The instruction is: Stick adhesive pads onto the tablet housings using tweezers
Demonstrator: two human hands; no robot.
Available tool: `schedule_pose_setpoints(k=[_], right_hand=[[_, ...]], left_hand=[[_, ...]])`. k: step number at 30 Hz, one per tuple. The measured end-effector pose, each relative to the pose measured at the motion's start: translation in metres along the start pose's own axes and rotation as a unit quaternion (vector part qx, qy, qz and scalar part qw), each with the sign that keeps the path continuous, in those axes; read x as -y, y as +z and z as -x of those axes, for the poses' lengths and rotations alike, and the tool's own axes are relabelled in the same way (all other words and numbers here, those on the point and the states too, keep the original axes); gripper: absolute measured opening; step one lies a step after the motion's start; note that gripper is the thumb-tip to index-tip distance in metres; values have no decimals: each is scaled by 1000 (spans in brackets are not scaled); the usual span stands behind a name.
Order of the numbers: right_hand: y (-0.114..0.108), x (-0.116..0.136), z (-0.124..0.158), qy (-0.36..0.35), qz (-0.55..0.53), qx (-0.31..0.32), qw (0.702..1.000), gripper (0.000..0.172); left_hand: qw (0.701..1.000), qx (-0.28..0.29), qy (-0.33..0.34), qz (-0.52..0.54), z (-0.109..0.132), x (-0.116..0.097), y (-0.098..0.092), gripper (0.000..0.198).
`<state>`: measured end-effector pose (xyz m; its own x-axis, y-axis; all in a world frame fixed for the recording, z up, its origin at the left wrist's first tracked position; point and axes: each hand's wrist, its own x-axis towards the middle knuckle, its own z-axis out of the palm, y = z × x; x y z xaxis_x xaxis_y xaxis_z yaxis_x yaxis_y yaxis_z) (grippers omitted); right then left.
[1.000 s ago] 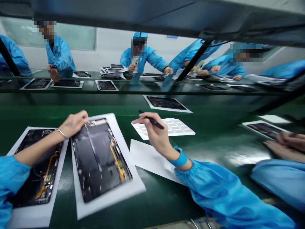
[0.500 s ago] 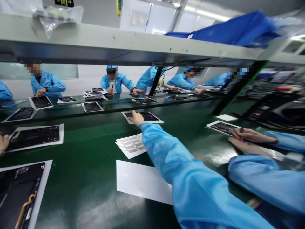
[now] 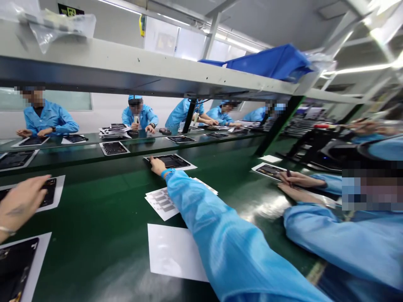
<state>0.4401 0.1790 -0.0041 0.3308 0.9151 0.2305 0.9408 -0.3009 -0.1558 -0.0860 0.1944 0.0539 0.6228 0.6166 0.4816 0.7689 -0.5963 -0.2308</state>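
My right arm in its blue sleeve stretches forward across the green bench. My right hand (image 3: 157, 166), with a blue wristband, has its fingers closed on the left end of a black tablet housing (image 3: 175, 161) lying on a white sheet. At the left edge is my left hand (image 3: 23, 203), with a pale bracelet and a dark mark on its back. Its fingers are extended over another black tablet housing (image 3: 49, 192); contact is unclear. Under my right forearm lie printed label sheets (image 3: 161, 203) and a blank white sheet (image 3: 173, 253). A nearer tablet housing (image 3: 17, 268) sits at lower left.
At right, a co-worker's hands (image 3: 297, 184) work on another housing (image 3: 267, 170). Across the bench sit several co-workers in blue, with more housings (image 3: 115, 147) and a paper stack (image 3: 115, 131). A grey shelf (image 3: 176, 73) crosses overhead, bearing a blue bin (image 3: 267, 63).
The view has swung right, so the scene sits further left. My left hand has come further in over the left housing. My right hand stays at the far housing's left end.
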Motion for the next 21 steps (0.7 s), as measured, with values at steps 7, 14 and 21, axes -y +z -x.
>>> schedule_pose_setpoints(k=[7,14,21], right_hand=[[-43,86,76,-207,-73,28,975,41],[-109,105,193,-403,-246,40,881,36],[-164,23,295,-238,-466,-143,840,24]], left_hand=[[980,-19,191,-55,-70,-157,15,53],[952,34,287,-103,-15,-179,-58,24],[936,121,328,34,120,-240,-161,30]])
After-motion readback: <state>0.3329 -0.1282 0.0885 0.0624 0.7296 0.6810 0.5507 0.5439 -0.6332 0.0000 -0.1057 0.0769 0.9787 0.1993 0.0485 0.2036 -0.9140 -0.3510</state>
